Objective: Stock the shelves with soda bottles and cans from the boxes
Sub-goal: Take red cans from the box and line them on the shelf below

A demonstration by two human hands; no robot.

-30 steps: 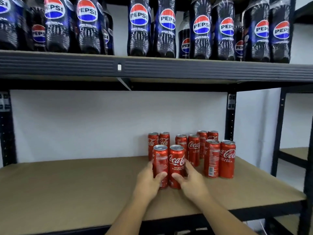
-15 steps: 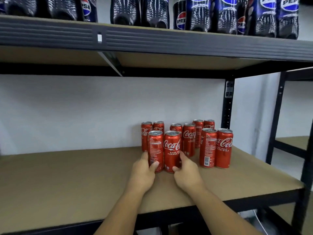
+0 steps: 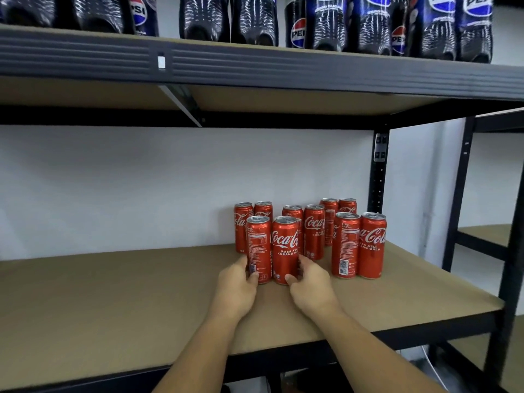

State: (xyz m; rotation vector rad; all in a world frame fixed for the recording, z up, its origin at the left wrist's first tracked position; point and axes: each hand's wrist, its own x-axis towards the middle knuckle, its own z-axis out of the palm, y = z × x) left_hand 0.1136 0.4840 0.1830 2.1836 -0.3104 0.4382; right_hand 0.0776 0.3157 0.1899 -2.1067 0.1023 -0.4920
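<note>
A shop stockroom, with drinks on storage racks.
Black metal racking [image 3: 378, 188] carries brown board shelves: the upper shelf [image 3: 255, 66] holds a row of Pepsi bottles [image 3: 326, 24], the lower shelf [image 3: 113, 293] a cluster of red Coca-Cola cans [image 3: 371, 245]. A plain white wall [image 3: 141, 188] stands behind, and a second rack [image 3: 460, 194] stands at the right.

Our forearms rise from the bottom edge toward mid-frame, our left hand [image 3: 236, 286] curled round the left front can [image 3: 258, 245], our right hand [image 3: 310, 286] round the right front can [image 3: 284, 251].
</note>
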